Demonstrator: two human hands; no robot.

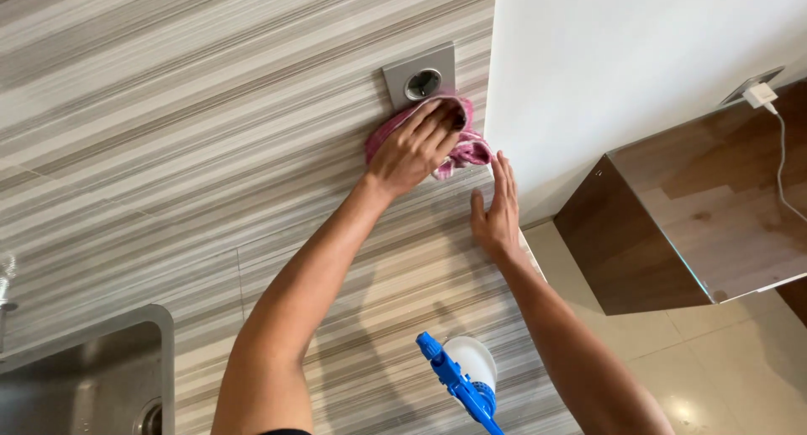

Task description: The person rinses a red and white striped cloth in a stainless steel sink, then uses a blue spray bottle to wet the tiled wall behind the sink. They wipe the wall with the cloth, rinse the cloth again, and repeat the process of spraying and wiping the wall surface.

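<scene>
My left hand (412, 153) presses a pink cloth (467, 149) against the striped grey-beige surface (210, 149), just below a grey wall socket (420, 80). The cloth bunches under my fingers and sticks out to the right of them. My right hand (496, 212) lies flat with its fingers apart on the same striped surface, close to its right edge and just right of the cloth, holding nothing.
A spray bottle with a blue trigger and white body (462, 374) stands near the bottom centre. A steel sink (101, 376) is at bottom left. To the right are a white wall (622, 57), a brown wooden cabinet (689, 225) with a white charger (761, 94) and cable, and a tiled floor (723, 368).
</scene>
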